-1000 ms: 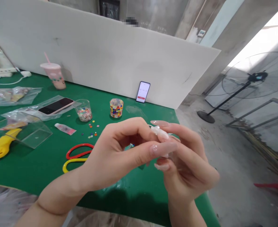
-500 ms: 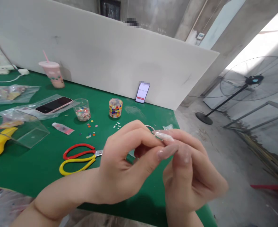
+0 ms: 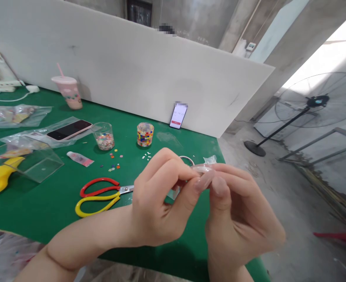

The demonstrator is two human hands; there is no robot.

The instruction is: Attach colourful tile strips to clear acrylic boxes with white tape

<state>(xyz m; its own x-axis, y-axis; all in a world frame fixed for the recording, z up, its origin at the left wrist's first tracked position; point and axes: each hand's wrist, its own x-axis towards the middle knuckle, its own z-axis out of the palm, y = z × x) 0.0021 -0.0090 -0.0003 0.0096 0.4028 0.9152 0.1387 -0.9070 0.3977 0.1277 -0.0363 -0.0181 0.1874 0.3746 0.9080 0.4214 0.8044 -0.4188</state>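
On my feed, nearer than the round clear jar banded with coloured tiles (image 3: 145,138) and right of it, the left hand (image 3: 162,199) and right hand (image 3: 240,219) meet in narrow pinches; I can't tell what they grip. A thin pale curved loop (image 3: 188,157), also right of the jar, shows behind. Long nails (image 3: 205,183) crowding there could, I'd judge, let something small slip unseen.
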